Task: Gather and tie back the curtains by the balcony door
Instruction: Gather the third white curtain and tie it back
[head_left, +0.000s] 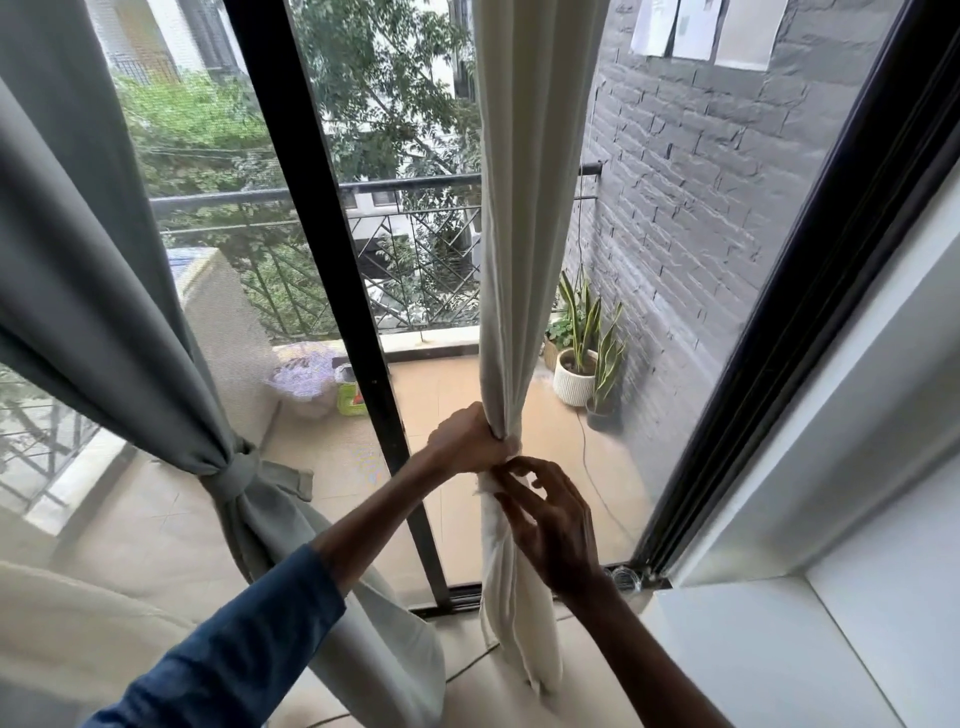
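A cream curtain (524, 218) hangs gathered into a narrow bunch in front of the glass balcony door. My left hand (467, 439) is clenched around the bunch at its waist. Just below it, my right hand (550, 514) has its fingers spread, pinching a fold of the cream fabric at the bunch. On the left, a grey-green curtain (104, 291) is drawn together and bound by a knotted tie of the same cloth (236, 470).
A black door frame post (332, 291) stands between the two curtains. A white window sill (769, 654) lies at the right. Outside on the balcony are potted plants (579, 364), a railing (415, 187) and a grey brick wall (701, 208).
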